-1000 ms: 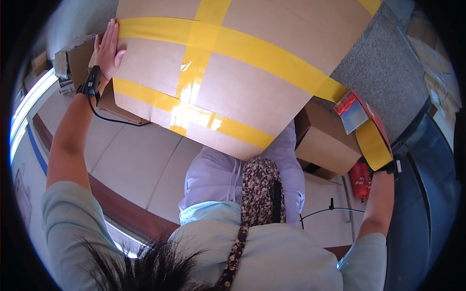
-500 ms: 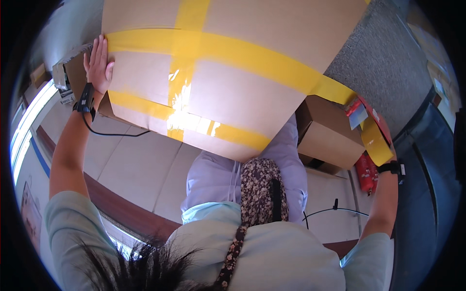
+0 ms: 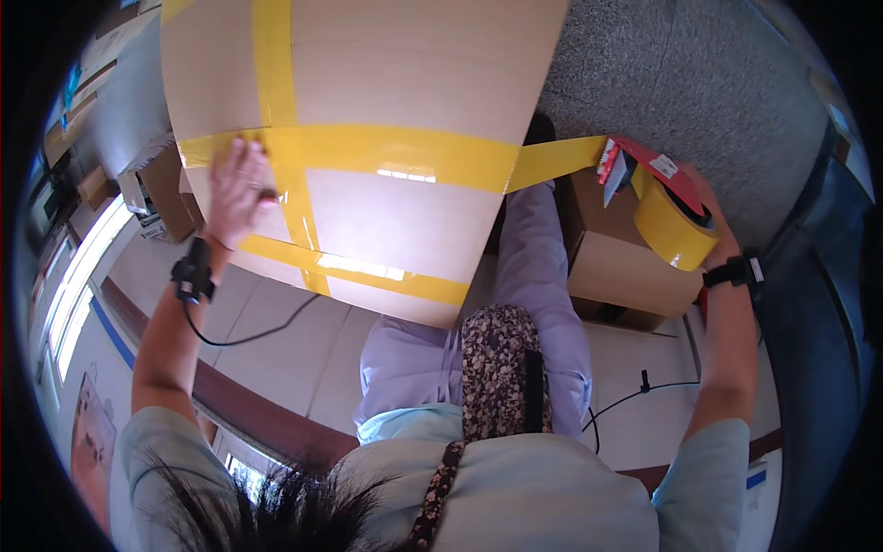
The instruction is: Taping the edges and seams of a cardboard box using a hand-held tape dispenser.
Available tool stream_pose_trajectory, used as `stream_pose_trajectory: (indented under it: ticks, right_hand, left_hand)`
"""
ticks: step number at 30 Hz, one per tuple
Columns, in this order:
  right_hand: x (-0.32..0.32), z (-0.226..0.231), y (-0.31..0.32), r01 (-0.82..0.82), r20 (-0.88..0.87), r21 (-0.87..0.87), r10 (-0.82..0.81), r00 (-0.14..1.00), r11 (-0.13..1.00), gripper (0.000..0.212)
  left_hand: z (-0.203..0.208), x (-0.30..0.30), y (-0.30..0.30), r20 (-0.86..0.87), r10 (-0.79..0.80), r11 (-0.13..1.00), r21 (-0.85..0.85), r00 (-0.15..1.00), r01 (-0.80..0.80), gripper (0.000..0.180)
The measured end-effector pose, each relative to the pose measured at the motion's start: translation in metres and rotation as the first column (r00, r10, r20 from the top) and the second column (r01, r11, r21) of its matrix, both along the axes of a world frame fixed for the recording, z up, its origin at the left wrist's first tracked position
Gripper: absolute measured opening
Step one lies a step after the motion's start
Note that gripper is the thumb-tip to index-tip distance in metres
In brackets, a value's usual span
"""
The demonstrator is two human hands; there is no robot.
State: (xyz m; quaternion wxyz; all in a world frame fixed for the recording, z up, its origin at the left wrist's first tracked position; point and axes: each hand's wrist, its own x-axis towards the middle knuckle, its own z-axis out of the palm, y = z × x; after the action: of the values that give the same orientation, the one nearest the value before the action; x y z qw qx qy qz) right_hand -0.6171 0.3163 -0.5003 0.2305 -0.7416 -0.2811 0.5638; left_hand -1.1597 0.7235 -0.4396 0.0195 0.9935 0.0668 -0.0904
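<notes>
A large cardboard box (image 3: 386,225) fills the upper middle, with strips of yellow packing tape (image 3: 368,147) crossing on its face. My left hand (image 3: 237,189) lies on the left part of this face, fingers stretched out over the tape and holding nothing. To the right, my right hand (image 3: 717,212) grips a red tape dispenser (image 3: 664,170), partly hidden behind it. The dispenser carries a yellow tape roll (image 3: 676,230). A taut length of tape runs from its toothed front edge to the box's right edge, still joined to the strip across the face.
Below the dispenser a smaller cardboard box (image 3: 630,267) stands on the light tiled floor (image 3: 276,313). Another open carton (image 3: 166,189) is at the left. A dark blue surface (image 3: 809,340) rises along the right side. Cables hang from both wrists.
My left hand has slid from the box's left edge onto its face. The large box appears shifted left and lower. The dispenser has moved up and left, its tape still stretched to the box.
</notes>
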Motion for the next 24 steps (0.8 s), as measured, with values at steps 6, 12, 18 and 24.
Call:
stream_pose_trajectory:
  ticks: [6, 12, 18, 24]
  right_hand:
    - [-0.021, -0.06, 0.015, 0.118, -0.238, 0.07, -0.099, 0.966, 0.991, 0.029]
    - [-0.057, -0.081, 0.058, 0.088, -0.31, 0.115, -0.048, 0.95, 0.99, 0.025]
    - [-0.08, -0.103, 0.079, 0.011, -0.275, 0.165, 0.035, 0.961, 0.986, 0.029]
    - [-0.091, -0.154, 0.053, 0.164, -0.409, -0.038, -0.165, 0.897, 0.986, 0.028]
  left_hand:
    - [0.01, 0.136, -0.102, 0.017, -0.163, 0.982, -0.092, 0.987, 0.163, 0.071]
    - [0.021, 0.222, -0.133, 0.027, -0.243, 0.949, -0.201, 0.97, 0.243, 0.061]
    - [0.022, 0.212, -0.127, 0.041, -0.299, 0.929, -0.218, 0.953, 0.3, 0.045]
    - [0.018, 0.213, -0.128, 0.113, -0.306, 0.926, -0.195, 0.945, 0.323, 0.035]
